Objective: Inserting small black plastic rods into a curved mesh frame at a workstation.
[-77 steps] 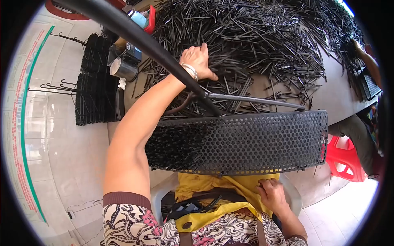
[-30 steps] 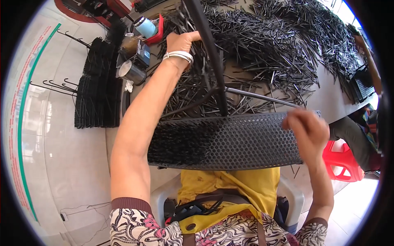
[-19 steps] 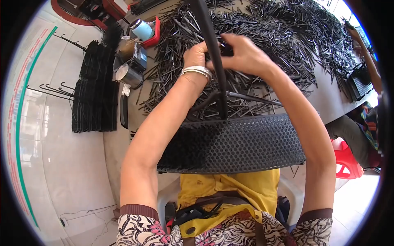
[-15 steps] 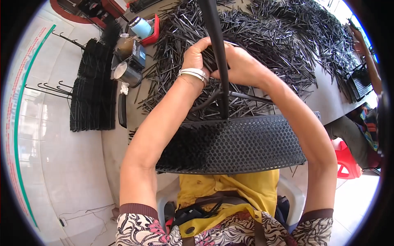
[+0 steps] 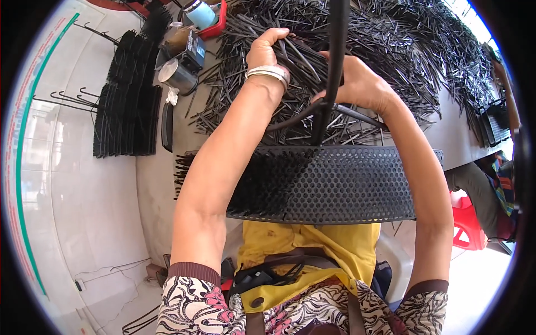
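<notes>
A large heap of thin black strips (image 5: 391, 39) covers the table. My left hand (image 5: 265, 53), a white band at its wrist, curls round a bundle of these strips (image 5: 298, 61), thumb stretched along the top. To the right, my right hand (image 5: 365, 86) stands apart from it, thumb and fingers spread. Some of its fingertips are hidden behind a black upright post (image 5: 336, 50) with side struts. Nearer me, a curved black perforated panel (image 5: 357, 184) lies above my lap; its left part is filled with black bristle-like pieces (image 5: 265, 184).
Along the left edge stand a metal cup (image 5: 178, 76), a dark box (image 5: 194, 50) and a red tray (image 5: 220, 22) with a light-blue cup (image 5: 201, 14). Black bristled panels (image 5: 123, 111) hang by the white wall. At the right, another person's arm (image 5: 508, 92) shows near a red stool (image 5: 468, 220).
My hands, together before, have drawn apart, and the bundle of strips now shows in my left hand. My right hand has moved right. The view has shifted a little.
</notes>
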`<state>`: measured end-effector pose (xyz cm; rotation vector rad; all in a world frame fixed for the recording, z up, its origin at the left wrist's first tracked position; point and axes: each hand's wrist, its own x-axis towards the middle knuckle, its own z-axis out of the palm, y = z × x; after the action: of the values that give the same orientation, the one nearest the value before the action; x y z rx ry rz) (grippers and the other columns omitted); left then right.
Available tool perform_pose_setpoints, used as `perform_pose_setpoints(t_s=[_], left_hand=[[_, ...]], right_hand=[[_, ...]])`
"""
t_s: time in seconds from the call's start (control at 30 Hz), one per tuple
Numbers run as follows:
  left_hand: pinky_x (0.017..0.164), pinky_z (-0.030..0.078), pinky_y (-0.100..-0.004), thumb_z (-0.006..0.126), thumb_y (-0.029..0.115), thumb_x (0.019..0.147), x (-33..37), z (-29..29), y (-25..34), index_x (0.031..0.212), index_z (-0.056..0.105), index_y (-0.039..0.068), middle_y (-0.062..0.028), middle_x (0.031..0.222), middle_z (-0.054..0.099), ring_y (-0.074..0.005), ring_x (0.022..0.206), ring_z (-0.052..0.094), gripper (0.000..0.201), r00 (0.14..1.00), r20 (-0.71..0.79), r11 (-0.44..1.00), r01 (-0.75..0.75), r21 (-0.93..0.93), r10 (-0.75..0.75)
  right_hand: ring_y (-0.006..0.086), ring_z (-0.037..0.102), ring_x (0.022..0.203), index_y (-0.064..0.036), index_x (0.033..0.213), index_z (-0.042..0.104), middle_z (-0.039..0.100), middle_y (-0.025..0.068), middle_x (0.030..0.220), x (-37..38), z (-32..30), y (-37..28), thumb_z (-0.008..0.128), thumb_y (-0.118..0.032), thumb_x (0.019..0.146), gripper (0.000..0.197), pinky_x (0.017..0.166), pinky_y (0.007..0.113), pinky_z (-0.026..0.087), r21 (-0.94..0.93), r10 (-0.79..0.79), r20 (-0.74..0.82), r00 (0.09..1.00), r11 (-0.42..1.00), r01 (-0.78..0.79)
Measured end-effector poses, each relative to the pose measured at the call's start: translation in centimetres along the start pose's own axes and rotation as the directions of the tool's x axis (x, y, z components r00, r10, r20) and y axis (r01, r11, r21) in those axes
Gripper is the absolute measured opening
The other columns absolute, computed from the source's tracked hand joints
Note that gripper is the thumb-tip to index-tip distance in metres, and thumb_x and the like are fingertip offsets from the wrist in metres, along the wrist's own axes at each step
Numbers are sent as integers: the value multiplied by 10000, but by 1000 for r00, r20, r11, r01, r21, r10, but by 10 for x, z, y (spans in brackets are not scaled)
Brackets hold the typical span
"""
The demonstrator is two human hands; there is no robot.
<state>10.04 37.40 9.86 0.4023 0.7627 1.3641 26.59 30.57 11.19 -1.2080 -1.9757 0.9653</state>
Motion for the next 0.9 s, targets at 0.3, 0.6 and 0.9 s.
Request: perform_pose_setpoints(t_s=[0.3, 0.6, 0.9], left_hand=[[607, 507, -389, 604, 32, 651, 6, -7, 1, 653, 527, 33, -105, 669, 593, -263, 574, 571, 77, 999, -50, 986, 8, -165, -16], [687, 505, -415, 584, 84, 686, 5, -19, 7, 726, 535, -6, -144, 712, 597, -300, 668, 594, 110, 984, 153, 970, 118, -213, -86], [731, 509, -421, 606, 136, 647, -13, -2, 2, 749, 578, -33, -161, 729, 624, -289, 703, 620, 199, 893, 357, 954, 300, -20, -273]], right_hand=[[65, 440, 483, 35, 914, 541, 476, -8, 552, -11, 7, -5, 652, -87, 708, 264, 434, 219, 353, -84, 10, -231, 973, 996, -30], [88, 439, 461, 0, 785, 534, 496, 33, 597, -56, -46, 36, 547, -37, 782, 40, 405, 224, 318, 555, 487, -211, 848, 774, -306], [82, 446, 481, -44, 758, 537, 495, 5, 601, 13, -7, -2, 557, -141, 851, 135, 414, 225, 341, 596, 322, -164, 933, 785, -167]])
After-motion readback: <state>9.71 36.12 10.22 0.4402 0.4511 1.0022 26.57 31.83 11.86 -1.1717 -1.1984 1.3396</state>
